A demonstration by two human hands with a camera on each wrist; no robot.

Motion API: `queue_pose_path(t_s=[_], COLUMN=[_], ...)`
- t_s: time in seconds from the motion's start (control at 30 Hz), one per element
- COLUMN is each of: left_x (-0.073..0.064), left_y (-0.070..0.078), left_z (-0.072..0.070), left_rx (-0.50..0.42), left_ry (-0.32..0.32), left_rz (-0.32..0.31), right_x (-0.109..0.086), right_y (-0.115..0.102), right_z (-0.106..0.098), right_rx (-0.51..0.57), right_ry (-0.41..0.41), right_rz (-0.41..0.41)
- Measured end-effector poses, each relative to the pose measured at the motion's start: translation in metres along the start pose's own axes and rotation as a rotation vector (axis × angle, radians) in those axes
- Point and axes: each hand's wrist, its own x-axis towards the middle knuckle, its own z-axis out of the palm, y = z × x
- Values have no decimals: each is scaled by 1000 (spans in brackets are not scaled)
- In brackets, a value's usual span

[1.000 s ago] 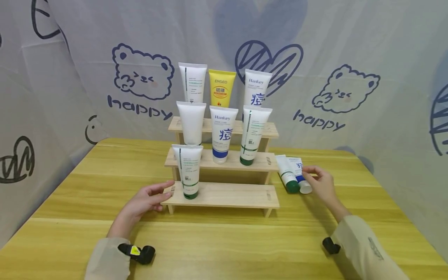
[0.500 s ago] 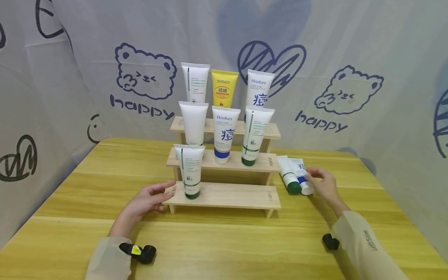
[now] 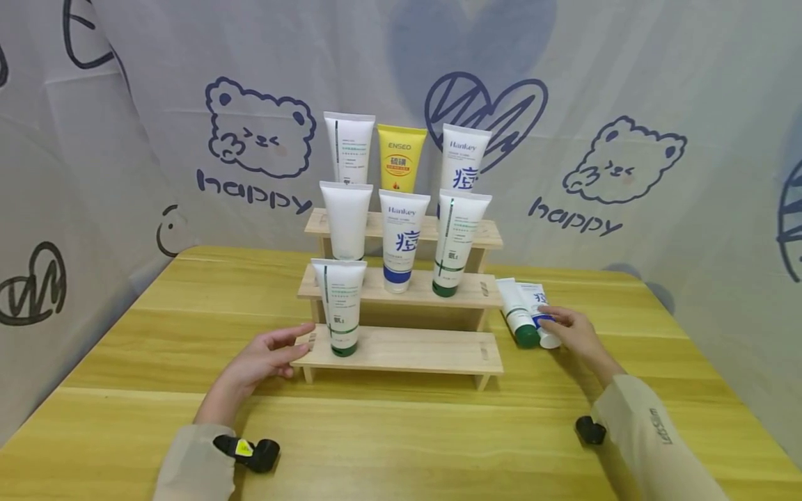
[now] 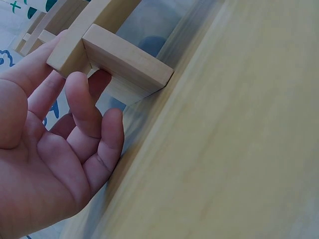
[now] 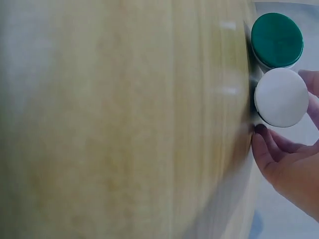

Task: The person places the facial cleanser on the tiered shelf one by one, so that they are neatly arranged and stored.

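Observation:
My left hand (image 3: 266, 358) holds the left end of the lowest step of a three-step wooden display stand (image 3: 407, 348), its fingertips around the board's end in the left wrist view. A white squeeze tube with a green cap (image 3: 341, 306) stands on that step, close to the hand. To the right of the stand, two tubes lie side by side on the table. My right hand (image 3: 579, 341) grips the right one, a white Hankey tube (image 3: 532, 296) with a blue band and white cap (image 5: 281, 97). Touching its left side is a white tube with a green cap (image 3: 525, 336).
Three tubes stand on the middle step, with a blue-banded Hankey tube (image 3: 401, 240) at its centre. Behind them on the top step are three more, including a yellow ENSEO tube (image 3: 401, 158). A printed curtain (image 3: 363, 56) hangs behind the wooden table (image 3: 401, 445).
My right hand's fingers have slid from the Hankey tube's right edge to farther over its blue band. The left hand stays at the stand, and the head view has shifted slightly.

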Motion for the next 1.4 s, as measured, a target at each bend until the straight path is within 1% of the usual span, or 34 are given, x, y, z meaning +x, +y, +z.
queue_pose_path(t_s=[0.13, 0.23, 0.43, 0.53, 0.7, 0.83, 0.97, 1.1, 1.2, 1.27, 1.4], left_x=[0, 1, 1, 1, 1, 1, 1, 2, 2, 2, 2], left_y=[0, -1, -1, -1, -1, -1, -2, -2, -1, -1, -1], left_z=[0, -1, -1, -1, -1, -1, -1, 0, 0, 0, 0], left_rx=[7, 10, 11, 12, 13, 15, 15, 13, 14, 12, 11], left_ry=[4, 5, 5, 4, 2, 2, 1, 0, -1, 0, 1], left_rz=[0, 0, 0, 1, 7, 10, 13, 13, 14, 13, 8], right_x=[0, 0, 2, 3, 2, 1, 0, -2, -3, -4, -5], right_y=[0, -2, -4, -6, -9, -8, -5, -1, -1, -1, -2], right_z=[-1, -1, 0, 0, 0, -1, -4, -7, -11, -13, -15], right_rx=[21, 34, 41, 53, 127, 261, 437, 554, 639, 718, 832], right_ry=[-5, 0, 16, 27, 36, 44, 38, 16, 8, 6, -6], right_rz=[13, 38, 141, 178, 247, 279, 292, 303, 329, 346, 345])
